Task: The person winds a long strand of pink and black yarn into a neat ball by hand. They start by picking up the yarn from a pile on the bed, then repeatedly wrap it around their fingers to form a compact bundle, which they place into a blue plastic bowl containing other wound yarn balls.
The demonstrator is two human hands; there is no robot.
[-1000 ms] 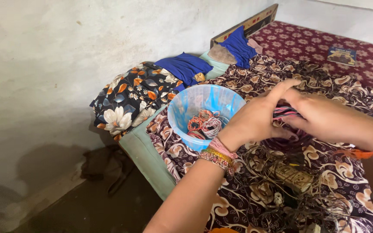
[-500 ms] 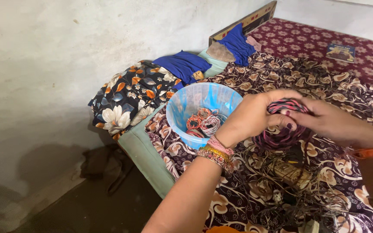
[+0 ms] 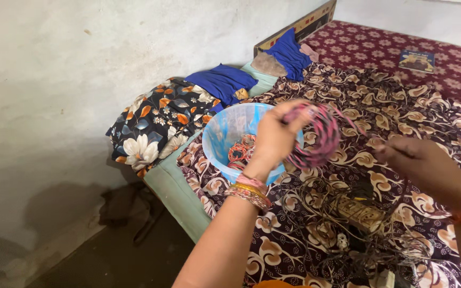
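While the left hand [image 3: 276,136] is raised over the bed, it grips a coiled bundle of pink and black cord [image 3: 318,136], fingers closed on the left side of the loop, which hangs just right of the blue plastic tub [image 3: 225,133] and above the brown floral bedsheet [image 3: 401,106]. The right hand [image 3: 422,165] sits lower and to the right, fingers narrowed as if pinching a loose strand running from the coil; blurred, so I cannot tell for sure what it pinches. The cord looks light, soft and floppy, not fragile, but the loops would likely slip apart and tangle if held loosely, so the best hold is probably across the whole bunch of loops at one spot, as the left hand does, with the free end kept taut. Bangles [image 3: 249,189] ring the left wrist. Inside the tub lie reddish coiled pieces [image 3: 239,152], too small to tell exactly. Nearer, on the sheet, a power strip [image 3: 359,212] lies in a tangle of dark wires [image 3: 321,213]. Far left, a dark flowered pillow [image 3: 156,120] and blue cloth [image 3: 222,81] lie against the wall; a small book [image 3: 416,60] rests far right on the maroon cover [image 3: 369,48].
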